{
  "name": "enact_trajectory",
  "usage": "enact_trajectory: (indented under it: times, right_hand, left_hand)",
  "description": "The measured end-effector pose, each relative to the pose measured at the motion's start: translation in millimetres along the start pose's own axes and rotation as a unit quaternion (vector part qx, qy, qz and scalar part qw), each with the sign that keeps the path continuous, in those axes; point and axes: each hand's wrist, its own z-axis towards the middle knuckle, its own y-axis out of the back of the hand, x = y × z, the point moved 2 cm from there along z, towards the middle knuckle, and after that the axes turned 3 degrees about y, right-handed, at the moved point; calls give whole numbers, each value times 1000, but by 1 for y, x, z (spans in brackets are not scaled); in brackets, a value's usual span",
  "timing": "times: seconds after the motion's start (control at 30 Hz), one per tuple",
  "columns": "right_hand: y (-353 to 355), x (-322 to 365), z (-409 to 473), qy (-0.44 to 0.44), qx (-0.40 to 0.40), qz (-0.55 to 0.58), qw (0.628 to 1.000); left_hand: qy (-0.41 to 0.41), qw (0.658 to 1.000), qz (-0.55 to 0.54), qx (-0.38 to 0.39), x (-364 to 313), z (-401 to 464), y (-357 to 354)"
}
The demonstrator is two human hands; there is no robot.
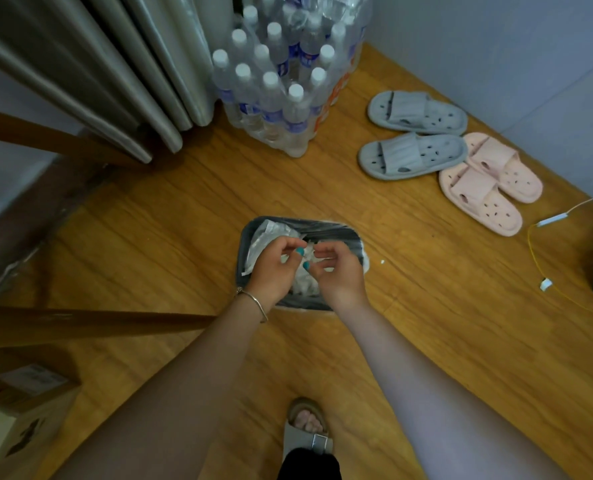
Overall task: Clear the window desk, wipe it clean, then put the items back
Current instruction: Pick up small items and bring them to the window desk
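Note:
I look straight down at a small dark bin (343,233) lined with a black bag, standing on the wooden floor. Both my hands hover over its opening. My left hand (274,268) and my right hand (336,271) have their fingers curled towards each other and pinch a small crumpled white scrap of tissue (309,251) between their fingertips. Inside the bin lie a clear plastic wrapper (267,237) and more white crumpled paper (305,284). A thin bracelet circles my left wrist. The desk top is out of view.
A shrink-wrapped pack of water bottles (281,81) stands behind the bin beside a grey curtain (122,74). Grey slippers (413,133) and pink slippers (489,181) lie at the right by the wall. A yellow cable (544,282), cardboard boxes (21,410) and brown wooden bars (80,325) flank me.

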Motion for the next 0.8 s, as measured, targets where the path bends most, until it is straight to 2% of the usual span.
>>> enact_trajectory:
  times: [0.23,0.43,0.7,0.8]
  right_hand:
    - [31,60,-26,25,-17,21,999]
    - [61,152,-55,101,-24,6,995]
    - [99,288,-133,161,-36,-5,986]
    - [104,348,-178,198,-21,1,980]
  left_hand:
    - [-16,1000,-14,-6,-66,-28,15]
    - [-57,998,-25,-22,-153,-68,42]
    - [-105,992,-67,-30,-276,-186,100]
    - [-148,984,-83,-62,-320,-247,144]
